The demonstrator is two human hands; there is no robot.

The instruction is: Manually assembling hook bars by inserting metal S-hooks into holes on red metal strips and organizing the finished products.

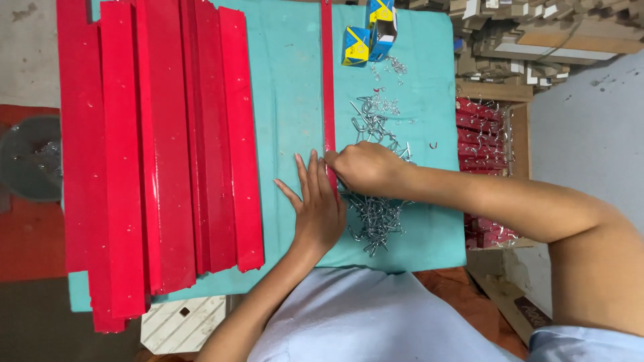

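A narrow red strip (327,87) lies lengthwise down the teal table cover (288,107). My left hand (316,208) rests flat on the cover with fingers spread, pressing against the strip's near end. My right hand (365,167) is closed at the strip just beyond the left hand, fingers pinched on it; whether a hook is in the fingers is hidden. A heap of small metal hooks (379,218) lies beside and under my right hand, with more hooks (376,110) scattered further up.
Several long red painted slats (161,134) cover the table's left half. Two small blue-and-yellow boxes (369,33) stand at the far end. A wooden crate with red hooked strips (483,134) sits to the right; stacked wood pieces (537,27) lie beyond.
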